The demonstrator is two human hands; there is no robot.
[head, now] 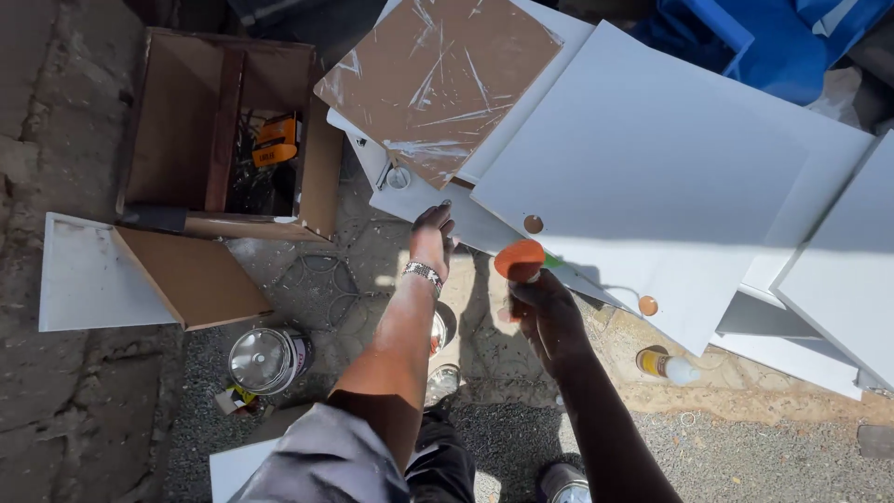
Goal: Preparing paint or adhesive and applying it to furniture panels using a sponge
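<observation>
Person's sleeve: a grey sleeve [321, 461] at the bottom edge, nearest the camera, with dark trousers beside it.
Tin by the knee: a round metal tin [268, 359] with a shiny lid stands on the gravel, left of the left forearm.
Glue bottle: a small yellow bottle with a white cap [666, 366] lies on its side on the sandy ground, to the right, just under the edge of the panels.
Right hand: the right hand [545, 312] is closed around the handle of an orange-headed tool [519, 259], holding it upright so the orange head sits just at the lower edge of the big white panel.
Left hand: the left hand [432, 240], a metal watch [423, 273] on its wrist, reaches forward with fingers loose and spread, holding nothing; the fingertips are at the edge of the lower white board. Whether they touch it I cannot tell.
White panel: a large white board [652, 177] lies tilted over other white boards, with two small round brown spots near its lower edge.
Brown board: a scratched brown board [438, 79] rests on top of the white stack, farther back.
Open cabinet box: a brown box [223, 130] to the far left, with an orange object inside.
Blue item: something blue [764, 37] at the top right, too cropped to tell.
</observation>
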